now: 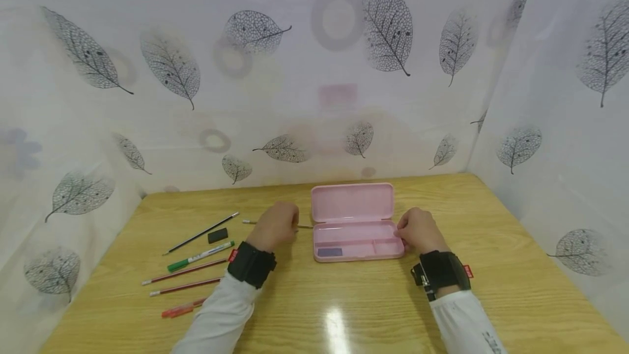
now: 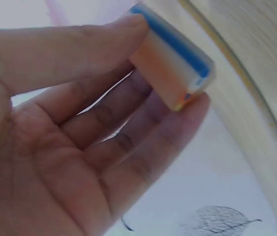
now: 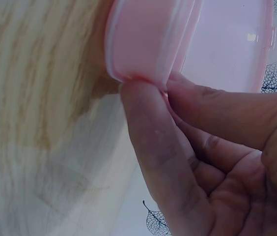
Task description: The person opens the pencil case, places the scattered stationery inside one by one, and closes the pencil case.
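"Six things lie at the left of the table; can you make them all out?"

"Mostly. A black pencil, a black eraser and a green marker show whole. Nearer, one red pencil, a second red pencil and a red pen run behind the left sleeve or wrist band, so their right ends are hidden."

"And the left hand?"

"From the head its fingertips are turned away. The left wrist view shows thumb and fingers pinching a small striped block, blue, white and orange. The thumb tip lies on its upper left part, one fingertip at the lower right corner; other fingertips are covered. It's blurred, and I can't read any marking."

"What passes behind that hand?"

"A thin pencil, its middle covered. Its right end comes up close to the pink case; I can't tell whether they touch."

"Where's the striped block, then?"

"Outside the case, to its left. The lid is raised, and a purple-blue block sits in the front left compartment."

"And the right hand?"

"It pinches the case's right end, thumb at the rim, index finger against the outer wall. The remaining fingers are bent behind, partly hidden, and the right wrist view cuts off the case at the top."
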Demonstrator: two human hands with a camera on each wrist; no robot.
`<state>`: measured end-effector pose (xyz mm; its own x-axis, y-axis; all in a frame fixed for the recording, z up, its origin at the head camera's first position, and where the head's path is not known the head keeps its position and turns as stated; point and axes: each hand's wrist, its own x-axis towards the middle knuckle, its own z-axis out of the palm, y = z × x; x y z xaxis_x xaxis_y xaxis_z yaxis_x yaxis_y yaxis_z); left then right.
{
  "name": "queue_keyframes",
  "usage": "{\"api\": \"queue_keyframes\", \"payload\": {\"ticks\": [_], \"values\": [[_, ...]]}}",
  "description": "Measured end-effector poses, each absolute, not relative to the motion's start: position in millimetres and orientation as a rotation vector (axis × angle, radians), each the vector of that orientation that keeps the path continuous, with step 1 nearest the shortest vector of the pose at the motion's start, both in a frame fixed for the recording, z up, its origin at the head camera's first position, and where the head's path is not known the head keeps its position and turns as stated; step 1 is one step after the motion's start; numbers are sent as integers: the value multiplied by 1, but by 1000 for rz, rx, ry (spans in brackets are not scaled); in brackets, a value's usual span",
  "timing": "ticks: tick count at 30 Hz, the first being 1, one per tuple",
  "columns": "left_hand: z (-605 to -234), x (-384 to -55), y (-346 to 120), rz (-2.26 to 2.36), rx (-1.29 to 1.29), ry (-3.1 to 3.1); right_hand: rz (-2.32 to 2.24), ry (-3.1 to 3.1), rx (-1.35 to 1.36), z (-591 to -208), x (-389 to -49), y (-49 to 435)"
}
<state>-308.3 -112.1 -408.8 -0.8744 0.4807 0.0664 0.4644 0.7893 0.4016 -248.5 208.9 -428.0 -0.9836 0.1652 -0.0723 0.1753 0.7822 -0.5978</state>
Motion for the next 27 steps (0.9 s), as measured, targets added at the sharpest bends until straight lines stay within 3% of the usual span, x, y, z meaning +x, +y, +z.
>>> {"api": "queue_keyframes", "payload": {"ticks": [11, 27], "values": [[-397, -282, -67, 806, 1133, 2873, -1006, 2924, 316, -430, -249, 209], [-428, -259, -11, 740, 1339, 2764, -1016, 2926, 315, -432, -250, 210]]}}
